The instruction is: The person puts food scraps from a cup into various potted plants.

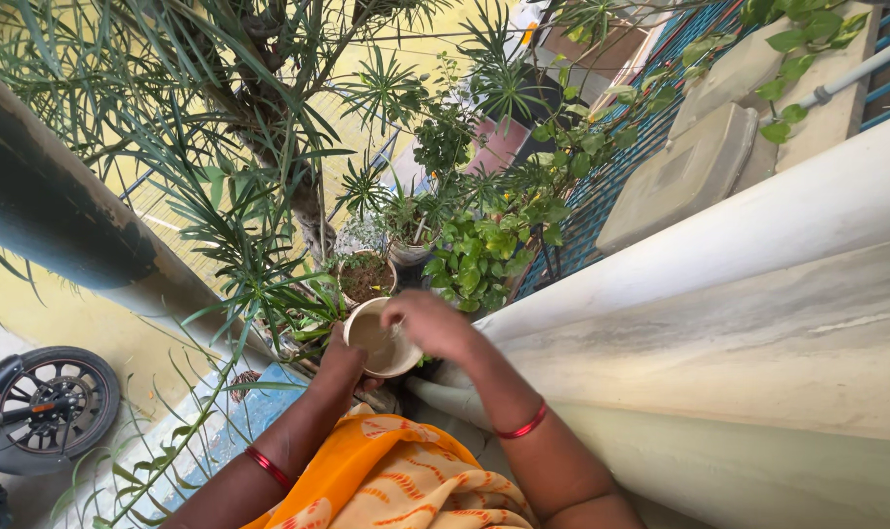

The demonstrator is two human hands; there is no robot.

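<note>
the left hand (339, 360) cups a small pale round bowl (381, 338) from below, its grip wrapped against the underside, and the bowl sits tilted toward the plants, just in front of the person's chest. inside it lies something brownish, wet or soil-like; i cannot tell which. the right hand (427, 323) rests over the bowl's far rim with fingers curled down into it, though whether they pinch anything is hidden. just beyond the bowl stands a clay pot (365, 277) filled with dark soil, and beside it a leafy green plant (476, 257). a spiky-leaved shrub (259, 147) crowds in from the left, its long blades reaching over the left forearm. to the right runs a broad pale stone ledge (758, 323). a motorbike wheel (58, 402) shows low at the left.
</note>
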